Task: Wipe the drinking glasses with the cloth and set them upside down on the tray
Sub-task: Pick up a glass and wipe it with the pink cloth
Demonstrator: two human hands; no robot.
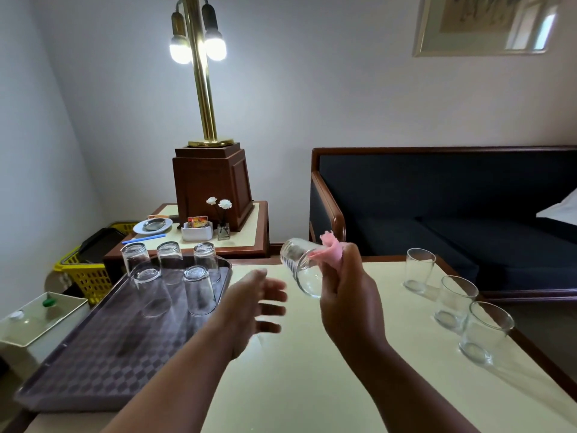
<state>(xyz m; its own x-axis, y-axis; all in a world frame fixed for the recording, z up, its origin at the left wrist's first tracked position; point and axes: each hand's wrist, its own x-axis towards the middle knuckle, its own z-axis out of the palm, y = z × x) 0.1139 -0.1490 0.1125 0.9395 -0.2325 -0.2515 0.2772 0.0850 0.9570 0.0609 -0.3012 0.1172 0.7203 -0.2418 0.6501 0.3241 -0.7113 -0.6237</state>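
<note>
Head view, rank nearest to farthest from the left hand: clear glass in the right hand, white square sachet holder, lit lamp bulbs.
1. clear drinking glass, gripped by the right hand, just right of the left hand.
2. white square sachet holder, on the side table beyond.
3. lit lamp bulbs, high at the back.

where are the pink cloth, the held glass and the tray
pink cloth [331, 250], head view, bunched fold above the fingers
held glass [296, 267], head view, its clear side wall
tray [125, 354], head view, bare patterned floor

Cream table [312, 385]: purple tray [109, 354] L side, 3 upright glasses [456, 303] R edge.
</note>
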